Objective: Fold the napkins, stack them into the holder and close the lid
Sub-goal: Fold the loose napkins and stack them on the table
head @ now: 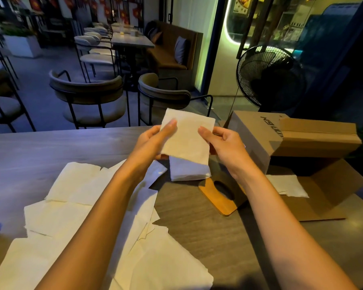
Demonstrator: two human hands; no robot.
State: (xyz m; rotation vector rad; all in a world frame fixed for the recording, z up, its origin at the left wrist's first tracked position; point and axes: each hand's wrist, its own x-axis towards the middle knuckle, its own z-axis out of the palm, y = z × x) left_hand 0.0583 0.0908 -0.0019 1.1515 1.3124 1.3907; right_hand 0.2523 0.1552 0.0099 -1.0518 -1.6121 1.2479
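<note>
Spreading across your wooden table (40,147), unfolded napkins (76,206) cover the near left; a cardboard box (281,139) stands at far right, and the wooden lid (222,193) lies beside it. Above a stack of folded napkins (189,170), your left hand (153,141) and right hand (224,143) pinch a folded napkin (187,137) by its side edges.

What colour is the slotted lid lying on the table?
Light orange-brown wood with a dark oval slot; the lid shows in the head view, partly behind the right forearm.
</note>
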